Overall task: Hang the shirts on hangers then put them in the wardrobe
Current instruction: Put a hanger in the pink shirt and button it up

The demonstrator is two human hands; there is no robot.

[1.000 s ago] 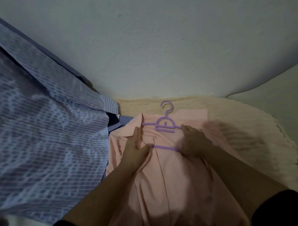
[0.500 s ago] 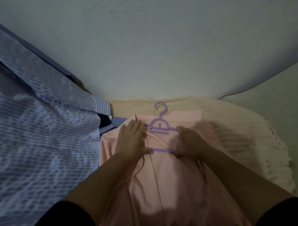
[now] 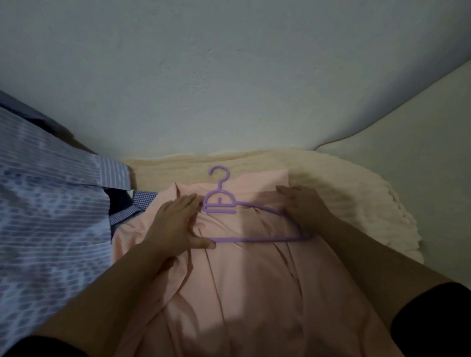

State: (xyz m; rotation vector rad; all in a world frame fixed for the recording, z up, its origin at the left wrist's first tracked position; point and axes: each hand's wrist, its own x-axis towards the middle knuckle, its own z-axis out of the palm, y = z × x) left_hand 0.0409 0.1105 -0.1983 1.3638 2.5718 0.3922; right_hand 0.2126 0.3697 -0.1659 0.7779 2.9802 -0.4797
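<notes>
Both hands lie flat with fingers straight, gripping nothing: the left hand presses the pale pink cotton shirt at the left end of the purple plastic hanger, the right hand over its right end. Half a second ago the hands sat closer together; now more of the hanger's bar shows. Shirt and hanger lie on a cream fuzzy blanket covering the bed, a blue striped shirt left of the hanger, a grey wall beyond.

The right hand has slid outward along the purple hanger, uncovering its right arm on the pink shirt.
</notes>
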